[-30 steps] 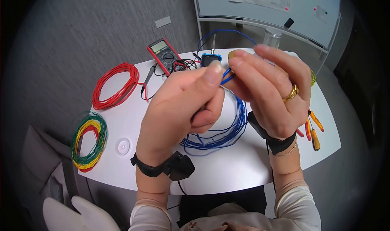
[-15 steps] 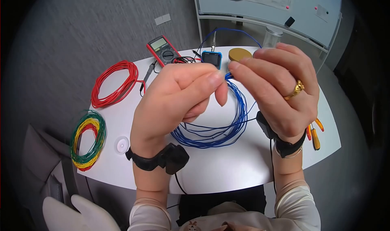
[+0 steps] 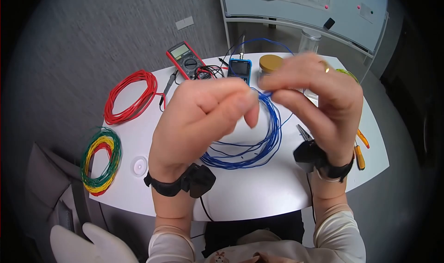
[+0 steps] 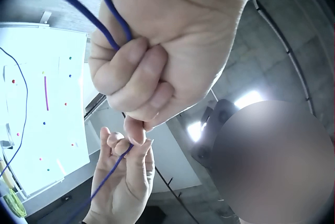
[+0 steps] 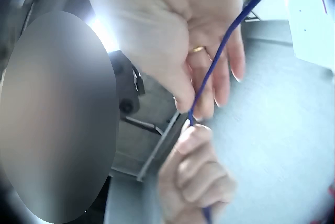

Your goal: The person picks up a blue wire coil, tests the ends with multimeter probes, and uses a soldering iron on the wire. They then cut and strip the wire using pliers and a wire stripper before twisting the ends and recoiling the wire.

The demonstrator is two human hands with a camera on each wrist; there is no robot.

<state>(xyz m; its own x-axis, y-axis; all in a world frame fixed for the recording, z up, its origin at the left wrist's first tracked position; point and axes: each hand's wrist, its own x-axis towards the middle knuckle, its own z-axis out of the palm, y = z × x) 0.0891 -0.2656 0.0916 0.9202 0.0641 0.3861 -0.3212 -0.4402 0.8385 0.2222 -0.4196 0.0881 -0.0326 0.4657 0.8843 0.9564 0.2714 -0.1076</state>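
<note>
Both hands are raised over the table with their fingertips close together. My left hand (image 3: 201, 119) is curled round blue wire (image 4: 86, 12); its thumb and forefinger pinch the wire near the other hand, and two strands run out past its curled fingers in the left wrist view. My right hand (image 3: 323, 101) pinches the blue wire (image 5: 227, 35) between thumb and fingers, beside the left fingertips; the wire crosses its palm. Below the hands a large coil of blue wire (image 3: 270, 145) lies on the white table (image 3: 259, 193). The wire's part between the fingertips is mostly hidden.
Red coil (image 3: 111, 103) and green-yellow-red coil (image 3: 117, 154) lie left, beside a white disc (image 3: 138, 166). Behind are a multimeter (image 3: 185, 59), a small blue-edged device (image 3: 239, 68) and a gold-lidded jar (image 3: 271, 62). Orange-handled tools (image 3: 360, 157) lie right.
My right hand has turned, its thumb now lower and apart from the raised fingers. The left hand has moved slightly left from its earliest position and still grips the wire.
</note>
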